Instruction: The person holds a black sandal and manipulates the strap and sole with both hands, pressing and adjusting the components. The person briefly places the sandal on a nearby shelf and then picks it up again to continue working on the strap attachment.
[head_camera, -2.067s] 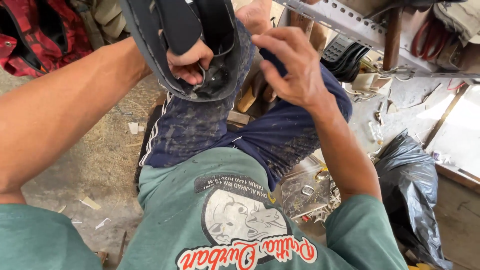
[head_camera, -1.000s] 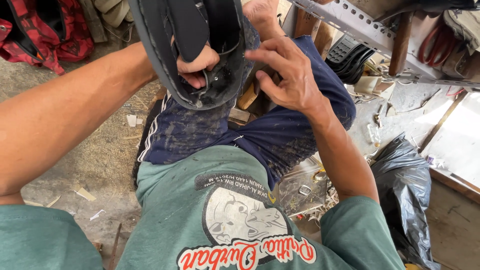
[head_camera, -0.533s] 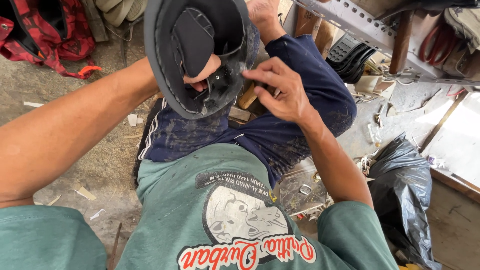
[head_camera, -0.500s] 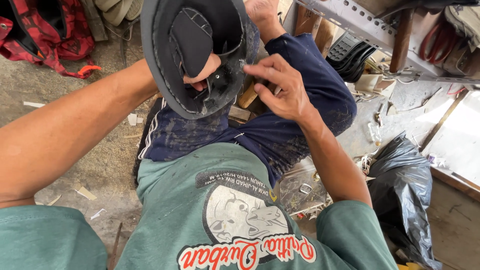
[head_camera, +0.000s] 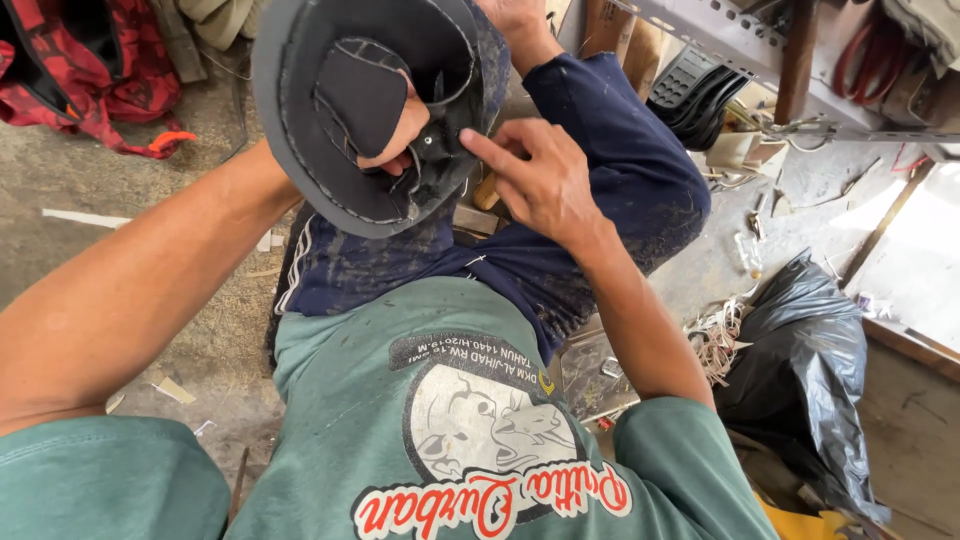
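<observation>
A dark grey sandal (head_camera: 300, 130) with a black strap is held up over my raised knee, its footbed toward me. My left hand (head_camera: 395, 135) is pushed under the strap, gripping the sandal from inside, so only the thumb and a few fingertips show. My right hand (head_camera: 535, 180) rests beside the sandal's heel end, its index finger pressing the strap's rear attachment point on the sole. I sit in dark blue trousers and a green printed shirt.
A red and black cloth (head_camera: 70, 70) lies on the concrete floor at the upper left. A metal rack (head_camera: 740, 40) with black soles and tools stands at the upper right. A black plastic bag (head_camera: 800, 370) and cord scraps (head_camera: 715, 335) sit at the right.
The sandal has tilted and dropped a little, showing more of its footbed. My right hand has slid from gripping the sandal's edge to pointing one finger at the strap's rear end.
</observation>
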